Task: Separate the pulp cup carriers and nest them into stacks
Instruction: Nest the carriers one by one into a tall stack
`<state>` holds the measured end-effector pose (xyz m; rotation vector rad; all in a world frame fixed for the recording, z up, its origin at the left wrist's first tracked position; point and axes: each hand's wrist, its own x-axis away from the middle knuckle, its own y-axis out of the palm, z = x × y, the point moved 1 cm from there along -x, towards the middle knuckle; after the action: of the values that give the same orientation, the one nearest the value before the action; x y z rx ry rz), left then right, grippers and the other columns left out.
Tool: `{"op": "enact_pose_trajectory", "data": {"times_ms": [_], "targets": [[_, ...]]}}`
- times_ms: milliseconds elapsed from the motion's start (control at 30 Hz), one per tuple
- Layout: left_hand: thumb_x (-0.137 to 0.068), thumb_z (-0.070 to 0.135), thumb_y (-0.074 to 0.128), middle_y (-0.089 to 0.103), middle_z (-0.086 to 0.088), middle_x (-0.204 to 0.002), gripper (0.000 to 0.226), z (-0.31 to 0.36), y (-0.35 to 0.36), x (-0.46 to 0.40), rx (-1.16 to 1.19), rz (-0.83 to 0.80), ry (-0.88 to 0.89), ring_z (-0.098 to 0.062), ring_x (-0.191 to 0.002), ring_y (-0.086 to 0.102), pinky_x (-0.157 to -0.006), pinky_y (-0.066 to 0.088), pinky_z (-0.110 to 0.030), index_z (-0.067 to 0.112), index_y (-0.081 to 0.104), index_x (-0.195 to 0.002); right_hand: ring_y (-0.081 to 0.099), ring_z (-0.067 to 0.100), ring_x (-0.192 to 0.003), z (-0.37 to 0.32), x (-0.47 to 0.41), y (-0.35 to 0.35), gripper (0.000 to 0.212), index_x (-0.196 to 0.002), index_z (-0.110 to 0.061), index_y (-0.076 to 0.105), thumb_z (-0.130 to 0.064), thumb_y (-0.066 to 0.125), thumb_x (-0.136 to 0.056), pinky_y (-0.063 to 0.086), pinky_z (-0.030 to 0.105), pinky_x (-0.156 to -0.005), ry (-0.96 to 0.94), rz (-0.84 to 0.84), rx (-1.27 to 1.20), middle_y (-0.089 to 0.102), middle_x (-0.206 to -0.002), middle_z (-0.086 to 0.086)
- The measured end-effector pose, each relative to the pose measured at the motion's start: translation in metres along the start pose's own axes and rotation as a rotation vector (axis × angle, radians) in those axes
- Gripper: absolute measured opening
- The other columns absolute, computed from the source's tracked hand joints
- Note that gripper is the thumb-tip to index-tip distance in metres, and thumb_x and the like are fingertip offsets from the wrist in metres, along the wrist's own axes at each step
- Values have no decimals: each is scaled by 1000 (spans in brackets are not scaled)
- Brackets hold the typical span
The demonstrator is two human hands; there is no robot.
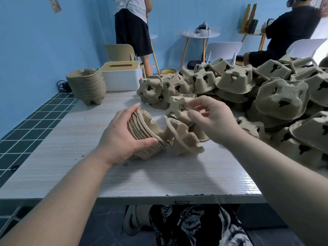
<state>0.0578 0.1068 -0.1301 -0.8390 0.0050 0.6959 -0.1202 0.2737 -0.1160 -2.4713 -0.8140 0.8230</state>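
My left hand (pixel 120 137) grips a short nested stack of brown pulp carriers (pixel 143 132), tipped on its side on the table. My right hand (pixel 211 119) pinches a single carrier (pixel 179 105) by its edge, lifted just above the table. Another loose carrier (pixel 182 137) lies tilted between the stack and my right hand. A big heap of unsorted carriers (pixel 266 96) fills the right side of the table. A tall finished stack (pixel 87 86) stands at the far left corner.
A wood-grain table (pixel 71 157) carries everything. A white tissue box (pixel 121 75) sits behind the tall stack. Two people (pixel 132 25), chairs and small round tables stand beyond the far edge. The tiled floor drops off at left.
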Motion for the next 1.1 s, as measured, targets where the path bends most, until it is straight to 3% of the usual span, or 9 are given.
{"op": "enact_pose_trajectory", "data": {"times_ms": [133,300,367,500,600,800,933,1000,1100], "targets": [[-43,67,72,39,18,-131,117,1,0,0,-3,0,-6,-1,-125,36,-104,28,-24,34,33,-149,63,3,-88,-18,5,2,63,-115,-26,61,-65,66,-65,54,29,-84,9,-237,51,67,-93,-12],[-42,68,72,38,19,-132,118,2,0,1,-1,1,-8,-2,-126,36,-105,28,-24,34,34,-149,60,7,-89,-18,14,15,76,-131,-27,51,-56,76,-66,51,28,-86,37,-386,166,59,-93,-13],[-43,65,73,38,19,-132,118,2,0,1,3,0,-7,-1,-126,36,-105,28,-24,34,34,-149,60,9,-90,-17,16,19,72,-131,-26,51,-49,79,-69,49,27,-86,26,-372,180,59,-94,-11],[-43,64,74,39,19,-132,116,1,0,1,10,0,-7,-1,-126,36,-105,28,-23,35,34,-149,58,7,-74,-13,17,22,44,-123,-22,60,-20,69,-80,48,23,-73,-9,-287,174,60,-79,-15],[-43,64,74,39,19,-132,115,1,0,0,17,0,-3,-1,-126,36,-104,27,-23,36,34,-148,56,4,-69,-12,16,19,40,-121,-22,61,-8,58,-83,42,10,-61,-12,-215,184,59,-76,-16],[-44,63,76,40,19,-131,114,0,-1,0,27,-9,3,-2,-124,38,-104,30,-25,38,35,-147,56,3,-54,-19,14,13,31,-84,-31,62,0,58,-80,46,21,-54,-55,-114,-85,64,-68,-7],[-43,72,83,42,19,-130,119,-2,-1,-1,38,-17,-6,-2,-123,40,-103,32,-26,39,35,-146,57,8,-62,-22,12,20,18,-80,-18,65,0,64,-79,47,25,-60,-97,-58,-167,66,-75,0],[-39,77,76,42,20,-130,120,-4,-1,-1,39,-12,-6,-1,-122,40,-102,32,-27,41,35,-146,59,11,-66,-21,12,26,16,-78,-20,66,-4,67,-78,50,30,-63,-115,-36,-122,67,-73,-5],[-38,77,70,41,20,-130,119,-6,-1,-1,35,-10,-3,-1,-123,40,-103,32,-26,41,34,-146,53,-2,-59,-18,16,34,22,-74,-32,66,-11,71,-79,35,11,-55,-117,-31,-18,60,-65,-26]]}}
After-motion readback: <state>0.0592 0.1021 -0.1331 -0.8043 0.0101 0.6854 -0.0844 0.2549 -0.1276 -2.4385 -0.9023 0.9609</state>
